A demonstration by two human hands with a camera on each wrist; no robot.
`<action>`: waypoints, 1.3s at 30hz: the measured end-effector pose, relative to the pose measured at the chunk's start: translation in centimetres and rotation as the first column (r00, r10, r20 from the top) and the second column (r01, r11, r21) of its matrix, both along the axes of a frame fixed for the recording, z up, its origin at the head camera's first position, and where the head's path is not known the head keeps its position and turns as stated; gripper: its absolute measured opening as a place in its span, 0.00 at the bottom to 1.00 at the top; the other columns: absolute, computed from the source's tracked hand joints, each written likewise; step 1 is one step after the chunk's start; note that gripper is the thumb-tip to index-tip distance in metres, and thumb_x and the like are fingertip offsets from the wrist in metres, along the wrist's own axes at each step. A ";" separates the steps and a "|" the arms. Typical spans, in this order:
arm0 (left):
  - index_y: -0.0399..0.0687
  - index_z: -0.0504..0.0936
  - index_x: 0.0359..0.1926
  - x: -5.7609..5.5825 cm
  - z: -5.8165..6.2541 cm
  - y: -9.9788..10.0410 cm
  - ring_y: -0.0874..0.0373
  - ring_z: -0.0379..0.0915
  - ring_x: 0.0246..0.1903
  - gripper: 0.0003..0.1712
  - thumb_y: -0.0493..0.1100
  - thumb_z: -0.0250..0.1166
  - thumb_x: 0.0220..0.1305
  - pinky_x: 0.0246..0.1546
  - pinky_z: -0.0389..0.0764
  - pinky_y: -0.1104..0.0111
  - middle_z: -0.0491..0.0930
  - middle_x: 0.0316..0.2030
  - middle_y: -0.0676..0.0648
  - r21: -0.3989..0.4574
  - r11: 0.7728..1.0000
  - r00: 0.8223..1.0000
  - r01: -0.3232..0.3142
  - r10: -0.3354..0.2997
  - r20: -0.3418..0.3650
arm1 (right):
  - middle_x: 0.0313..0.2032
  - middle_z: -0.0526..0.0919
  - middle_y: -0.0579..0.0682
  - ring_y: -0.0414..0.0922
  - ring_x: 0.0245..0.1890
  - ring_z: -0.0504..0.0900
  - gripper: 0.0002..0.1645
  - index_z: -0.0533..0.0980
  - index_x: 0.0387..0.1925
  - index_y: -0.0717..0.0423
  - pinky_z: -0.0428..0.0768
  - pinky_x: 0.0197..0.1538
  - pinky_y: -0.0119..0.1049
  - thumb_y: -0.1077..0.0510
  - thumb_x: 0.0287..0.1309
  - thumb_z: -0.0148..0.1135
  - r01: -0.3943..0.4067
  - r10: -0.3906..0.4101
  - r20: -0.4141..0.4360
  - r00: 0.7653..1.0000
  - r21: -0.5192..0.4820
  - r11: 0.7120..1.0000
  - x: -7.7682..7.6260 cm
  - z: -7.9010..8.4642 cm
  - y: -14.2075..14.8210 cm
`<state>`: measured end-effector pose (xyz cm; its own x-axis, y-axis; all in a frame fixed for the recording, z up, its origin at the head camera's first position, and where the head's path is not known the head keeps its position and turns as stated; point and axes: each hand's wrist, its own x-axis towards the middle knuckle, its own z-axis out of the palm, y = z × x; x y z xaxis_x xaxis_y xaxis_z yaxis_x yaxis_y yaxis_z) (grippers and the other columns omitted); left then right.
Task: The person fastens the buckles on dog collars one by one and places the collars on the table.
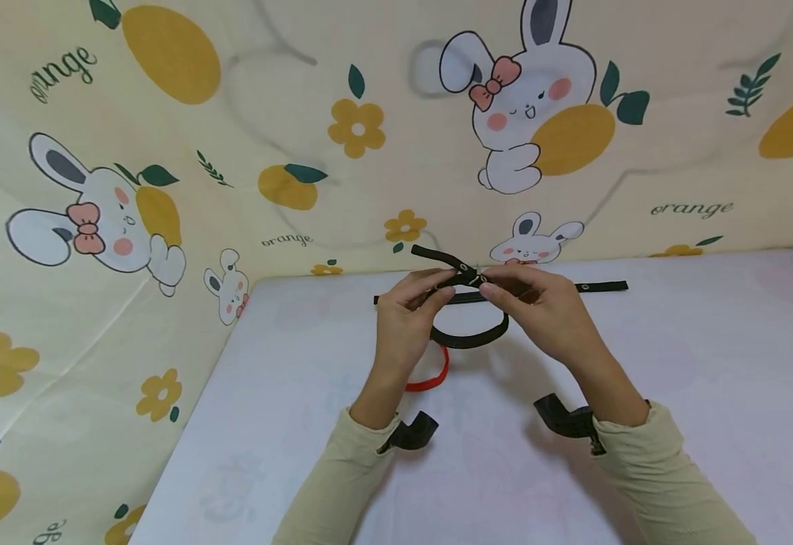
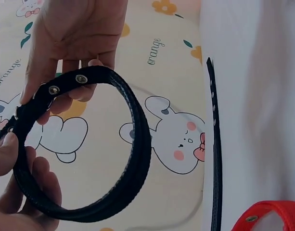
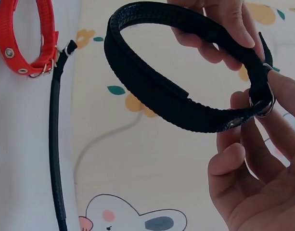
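Observation:
Both hands hold a black collar up in front of the body, its loop hanging below the fingers. My left hand grips the overlapped part on the left, where the loose end sticks out. With thumb and fingers my right hand pinches the collar beside its metal ring. Metal eyelets show along the band in the left wrist view. Behind the hands, a second black collar lies stretched flat on the white table.
A red collar, closed in a loop, is on the white table below the left hand. A cloth printed with rabbits and oranges hangs behind and to the left. Black wrist mounts stick out from both sleeves.

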<state>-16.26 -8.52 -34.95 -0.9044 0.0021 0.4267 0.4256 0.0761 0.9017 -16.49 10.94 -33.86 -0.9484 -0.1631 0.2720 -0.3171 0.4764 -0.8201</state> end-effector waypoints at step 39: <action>0.43 0.87 0.48 -0.6 0.3 -1.2 0.61 0.70 0.28 0.14 0.35 0.71 0.59 0.29 0.71 0.78 0.86 0.42 0.41 -0.057 0.994 0.976 -0.090 0.099 0.192 | 0.48 0.84 0.52 0.26 0.45 0.77 0.22 0.79 0.59 0.50 0.76 0.47 0.14 0.53 0.64 0.66 -0.072 0.071 -0.038 0.997 -0.030 0.997 -0.4 0.1 0.7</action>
<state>-16.81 -9.76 -34.69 -0.9672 -0.0711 0.2440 0.2312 0.1528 0.9608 -16.90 11.64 -33.77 -0.9239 -0.2208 0.3127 -0.3797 0.4259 -0.8212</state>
